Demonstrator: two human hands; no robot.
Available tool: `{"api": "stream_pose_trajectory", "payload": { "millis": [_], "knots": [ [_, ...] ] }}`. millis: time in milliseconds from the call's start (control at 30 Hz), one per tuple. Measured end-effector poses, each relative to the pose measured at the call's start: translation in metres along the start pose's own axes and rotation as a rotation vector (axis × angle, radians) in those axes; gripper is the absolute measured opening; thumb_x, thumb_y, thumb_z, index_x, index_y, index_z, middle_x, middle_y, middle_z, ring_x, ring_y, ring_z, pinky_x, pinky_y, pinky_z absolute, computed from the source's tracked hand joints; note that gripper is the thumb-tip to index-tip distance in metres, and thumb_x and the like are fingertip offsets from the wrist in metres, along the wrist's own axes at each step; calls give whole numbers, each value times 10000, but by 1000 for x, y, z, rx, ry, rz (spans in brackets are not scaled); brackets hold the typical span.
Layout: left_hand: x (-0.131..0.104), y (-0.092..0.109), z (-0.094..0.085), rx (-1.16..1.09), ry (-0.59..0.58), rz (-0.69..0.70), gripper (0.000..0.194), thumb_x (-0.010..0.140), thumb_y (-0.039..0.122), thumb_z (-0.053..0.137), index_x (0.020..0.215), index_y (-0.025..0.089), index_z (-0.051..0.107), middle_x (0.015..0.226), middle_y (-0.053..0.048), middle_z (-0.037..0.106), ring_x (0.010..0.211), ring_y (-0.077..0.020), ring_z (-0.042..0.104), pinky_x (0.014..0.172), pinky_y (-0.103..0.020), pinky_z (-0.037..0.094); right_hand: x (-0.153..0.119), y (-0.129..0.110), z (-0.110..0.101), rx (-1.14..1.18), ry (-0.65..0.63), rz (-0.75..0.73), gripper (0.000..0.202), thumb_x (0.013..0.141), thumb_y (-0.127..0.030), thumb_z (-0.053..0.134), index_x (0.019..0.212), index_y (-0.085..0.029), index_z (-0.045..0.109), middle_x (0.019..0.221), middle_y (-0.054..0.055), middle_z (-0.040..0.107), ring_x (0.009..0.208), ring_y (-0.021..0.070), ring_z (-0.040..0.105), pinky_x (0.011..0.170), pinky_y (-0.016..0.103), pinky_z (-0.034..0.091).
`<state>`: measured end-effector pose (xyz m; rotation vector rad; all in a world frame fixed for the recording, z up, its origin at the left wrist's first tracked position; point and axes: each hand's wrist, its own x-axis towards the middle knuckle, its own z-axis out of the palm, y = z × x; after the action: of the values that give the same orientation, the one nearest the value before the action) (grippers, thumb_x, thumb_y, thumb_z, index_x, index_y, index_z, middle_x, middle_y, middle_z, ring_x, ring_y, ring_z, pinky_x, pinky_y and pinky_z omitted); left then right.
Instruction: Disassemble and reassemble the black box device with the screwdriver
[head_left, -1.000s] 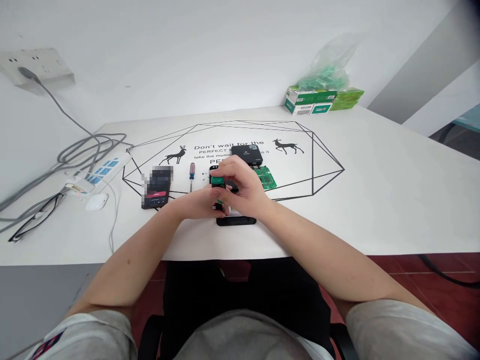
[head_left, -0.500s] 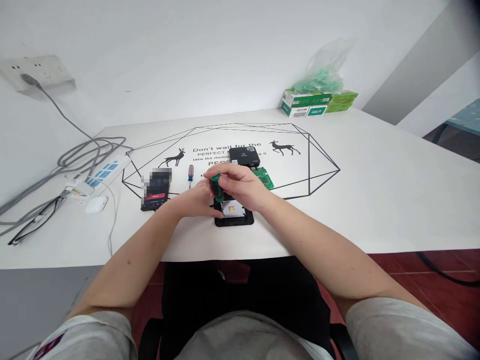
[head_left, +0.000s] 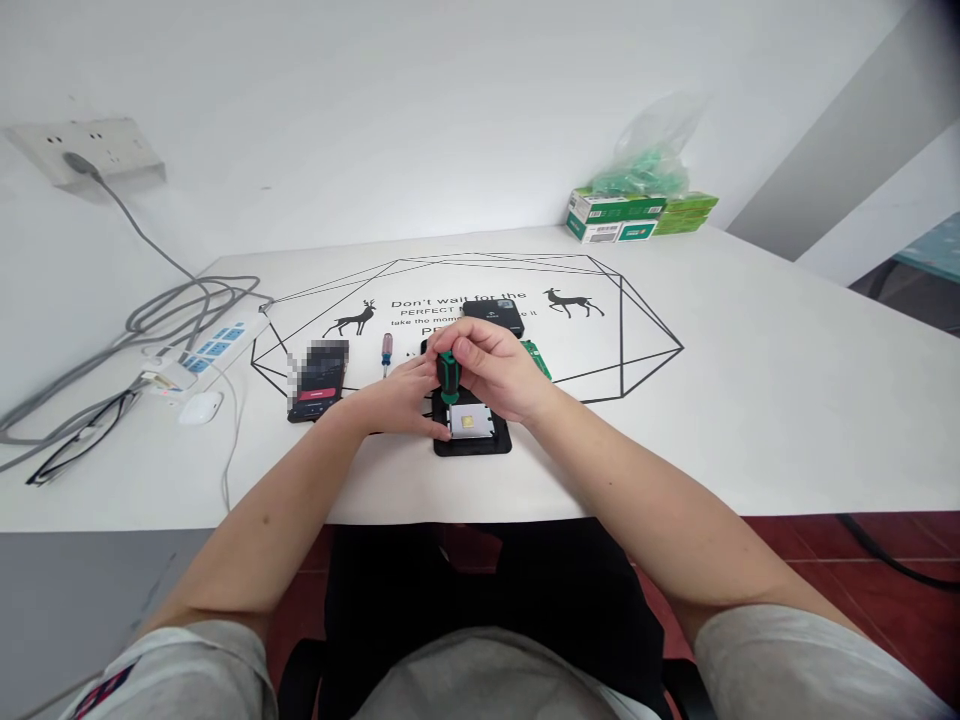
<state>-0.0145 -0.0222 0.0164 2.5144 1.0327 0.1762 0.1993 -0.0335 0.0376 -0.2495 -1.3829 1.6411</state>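
Right hand (head_left: 496, 372) curls in a grip; left hand (head_left: 403, 397) beside it, thumb extended.

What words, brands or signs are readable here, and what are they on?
"Don't wait for the": white tabletop
"PERFECT M", then hidden by the black box: tabletop
"take the mom", then hidden; "it" beyond the box: tabletop
"PE", then hidden by the right hand: tabletop
Too small or blurred: markings on the black box, green-and-white boxes and phone.

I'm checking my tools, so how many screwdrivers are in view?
2: a green-and-black screwdriver in the right hand, and another screwdriver on the table beside the phone.
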Motion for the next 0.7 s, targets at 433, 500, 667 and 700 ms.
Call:
{"api": "stream_pose_trajectory", "payload": {
  "millis": [433, 500, 667, 700],
  "knots": [
    [-1, -3, 4, 13, -69, -131, 958, 826, 711, 858, 1622, 264, 571, 1687, -160, 512, 1589, -530, 415, 1280, -666, 430, 1, 5, 4, -4, -10, -27, 328, 867, -462, 941, 994, -235, 741, 1001, 2, 719, 857, 120, 714, 754, 259, 634],
    [-1, 0, 2, 28, -59, -101, 867, 830, 689, 866, 1553, 276, 625, 1647, -142, 555, 1591, -508, 417, 1273, -644, 452, -1, 3, 6, 60, -48, 34, 339, 910, -506, 895, 1046, -238, 738, 1064, 25, 746, 892, 143, 743, 768, 293, 655],
    [0, -1, 3, 67, -50, -84, 832, 848, 657, 868, 1532, 246, 633, 1655, -151, 545, 1574, -497, 443, 1275, -617, 456, -2, 3, 12, 112, -45, 62, 405, 888, -569, 899, 1049, -245, 717, 1041, 16, 744, 855, 137, 722, 751, 288, 639],
    [0, -3, 4, 72, -54, -90, 891, 842, 669, 870, 1573, 236, 602, 1673, -166, 525, 1571, -501, 449, 1278, -621, 448, -1, 4, 12, 89, -15, 38, 422, 850, -559, 935, 1031, -249, 714, 1021, 4, 729, 850, 129, 703, 740, 269, 623]
  ]
}}
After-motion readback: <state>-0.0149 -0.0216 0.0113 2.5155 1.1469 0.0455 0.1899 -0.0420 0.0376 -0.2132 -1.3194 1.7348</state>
